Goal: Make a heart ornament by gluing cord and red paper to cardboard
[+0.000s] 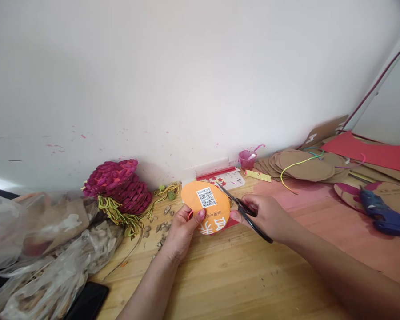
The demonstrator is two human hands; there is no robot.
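Observation:
My left hand [185, 229] pinches the lower left edge of a round orange cardboard disc [189, 193], thumb on its printed face. A QR code and white lettering show on the disc. Black-handled scissors [235, 200] are gripped in my right hand [266, 215], their blades pointing up and left along the disc's right edge. Whether the blades touch the card I cannot tell. A strip of red shows beneath the disc, partly hidden by it and my right hand.
Magenta petalled discs [120, 184] with yellow-green strings are stacked at left, beside plastic bags [63, 258] and a black phone [88, 302]. Brown cardboard discs [303, 164], red sheet [370, 149] and a blue glue gun [383, 215] lie right. A pink-stained cup [246, 158] stands by the wall.

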